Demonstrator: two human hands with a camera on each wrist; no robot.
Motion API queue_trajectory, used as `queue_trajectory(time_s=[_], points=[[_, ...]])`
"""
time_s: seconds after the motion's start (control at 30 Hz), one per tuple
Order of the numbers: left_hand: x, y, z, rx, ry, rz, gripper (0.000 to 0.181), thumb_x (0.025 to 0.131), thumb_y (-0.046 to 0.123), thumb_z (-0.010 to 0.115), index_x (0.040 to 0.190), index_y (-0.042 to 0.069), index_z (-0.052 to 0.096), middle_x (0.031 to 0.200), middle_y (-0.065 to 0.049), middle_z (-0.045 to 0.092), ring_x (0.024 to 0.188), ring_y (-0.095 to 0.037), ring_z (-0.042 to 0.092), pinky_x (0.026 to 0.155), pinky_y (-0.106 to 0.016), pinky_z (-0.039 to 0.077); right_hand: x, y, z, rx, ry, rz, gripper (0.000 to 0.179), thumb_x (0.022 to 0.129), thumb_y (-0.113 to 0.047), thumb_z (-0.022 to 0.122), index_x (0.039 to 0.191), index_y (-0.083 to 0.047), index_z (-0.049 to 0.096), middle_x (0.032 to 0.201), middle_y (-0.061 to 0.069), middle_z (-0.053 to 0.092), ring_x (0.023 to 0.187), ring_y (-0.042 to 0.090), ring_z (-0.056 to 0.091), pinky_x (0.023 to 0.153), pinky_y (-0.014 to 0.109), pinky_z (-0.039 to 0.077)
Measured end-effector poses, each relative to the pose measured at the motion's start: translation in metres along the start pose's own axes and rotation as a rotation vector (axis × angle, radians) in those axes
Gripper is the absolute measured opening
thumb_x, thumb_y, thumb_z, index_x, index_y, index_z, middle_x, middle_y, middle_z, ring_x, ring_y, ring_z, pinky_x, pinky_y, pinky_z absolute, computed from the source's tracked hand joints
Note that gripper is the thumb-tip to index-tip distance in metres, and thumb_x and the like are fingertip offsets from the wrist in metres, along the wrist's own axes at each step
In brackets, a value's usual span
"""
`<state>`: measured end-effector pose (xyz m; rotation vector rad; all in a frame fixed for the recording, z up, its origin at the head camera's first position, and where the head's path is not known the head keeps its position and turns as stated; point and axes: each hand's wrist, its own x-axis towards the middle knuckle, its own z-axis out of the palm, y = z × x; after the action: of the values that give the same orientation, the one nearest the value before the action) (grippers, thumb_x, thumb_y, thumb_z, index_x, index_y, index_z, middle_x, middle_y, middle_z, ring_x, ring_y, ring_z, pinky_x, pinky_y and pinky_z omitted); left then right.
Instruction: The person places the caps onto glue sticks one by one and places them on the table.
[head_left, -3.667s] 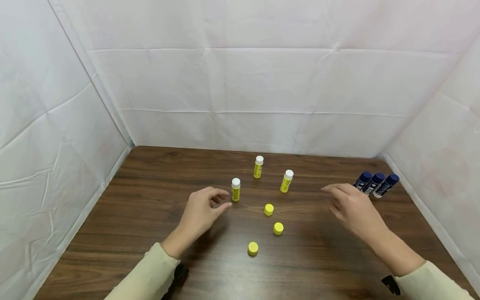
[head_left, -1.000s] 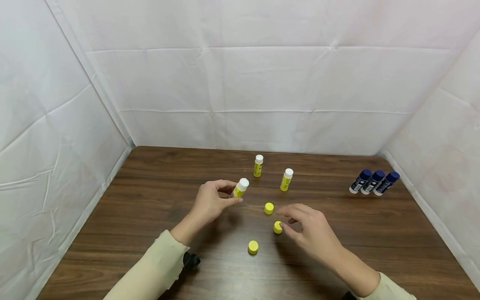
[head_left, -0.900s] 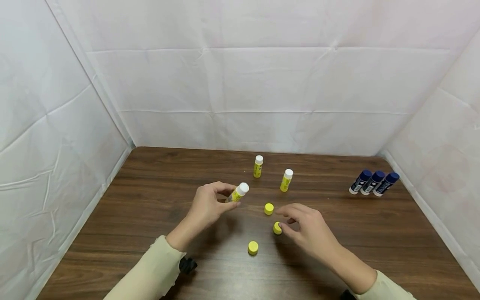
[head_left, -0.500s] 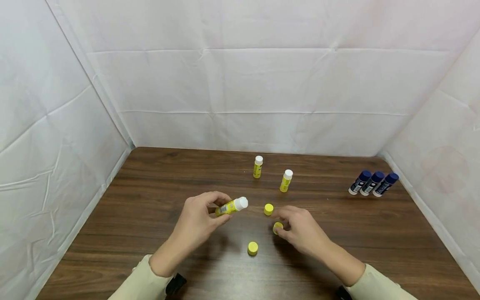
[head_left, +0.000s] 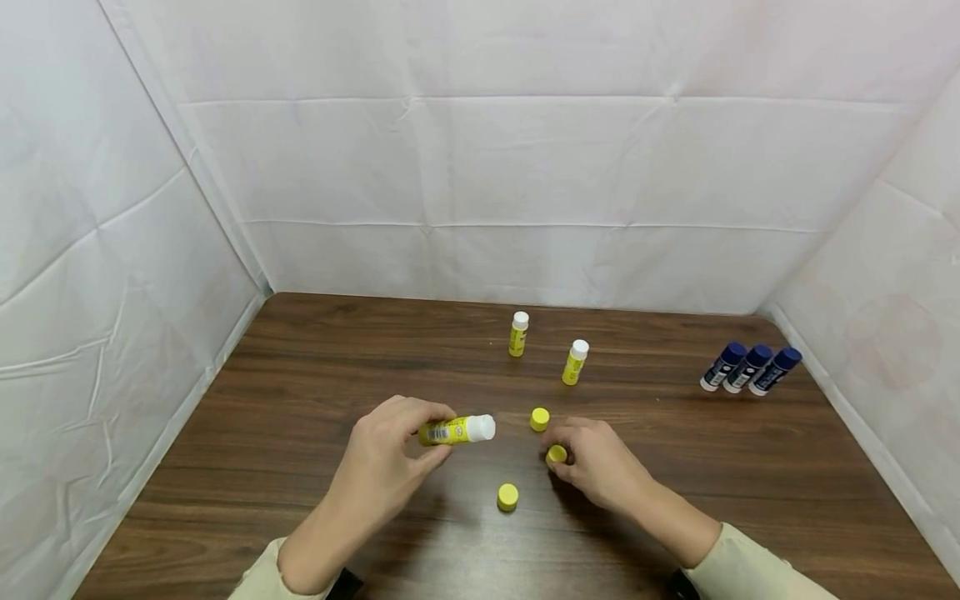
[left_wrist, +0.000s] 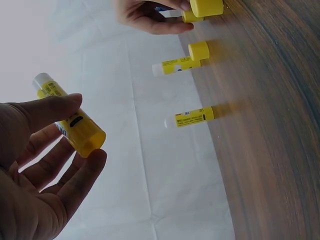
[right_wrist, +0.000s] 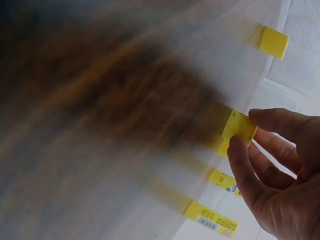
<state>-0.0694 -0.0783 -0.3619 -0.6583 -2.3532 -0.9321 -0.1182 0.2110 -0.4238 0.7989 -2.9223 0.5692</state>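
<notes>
My left hand (head_left: 378,458) holds a yellow glue stick (head_left: 448,430) above the table between thumb and fingers. It lies nearly level, its white end pointing right. In the left wrist view the other end of this glue stick (left_wrist: 86,134) is see-through yellow. My right hand (head_left: 603,467) pinches a yellow cap (head_left: 556,454) at the tabletop, thumb and index finger on opposite sides of that cap (right_wrist: 239,126) in the right wrist view. A second yellow cap (head_left: 539,419) sits just behind it, and a third yellow cap (head_left: 507,497) stands nearer the front.
Two more white-ended yellow glue sticks, one glue stick (head_left: 518,335) farther back and another glue stick (head_left: 575,363) to its right, stand upright. Three dark blue capped sticks (head_left: 744,369) stand in a row at the right. White cloth (head_left: 480,167) walls the brown wooden table (head_left: 337,350).
My left hand has lifted the glue stick, tipped it from upright to level and drawn it toward the front. My right hand came left from near the blue sticks and took hold of the middle cap.
</notes>
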Motion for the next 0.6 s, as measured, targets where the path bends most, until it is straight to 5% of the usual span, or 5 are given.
queue_trajectory(time_s=[0.6], points=[[-0.0069,0.0057,-0.0082,0.103,0.044,0.064,0.046,0.058,0.002,0.098,0.097,0.015,0.076,0.094,0.008,0.073,0.088,-0.007,0.064,0.073,-0.022,0.057,0.006,-0.0012,-0.003,-0.076,-0.042,-0.034,0.014,0.079,-0.009,0.085,0.089,-0.016,0.078,0.09,-0.006,0.072,0.081,0.008,0.063,0.07,0.031,0.055]])
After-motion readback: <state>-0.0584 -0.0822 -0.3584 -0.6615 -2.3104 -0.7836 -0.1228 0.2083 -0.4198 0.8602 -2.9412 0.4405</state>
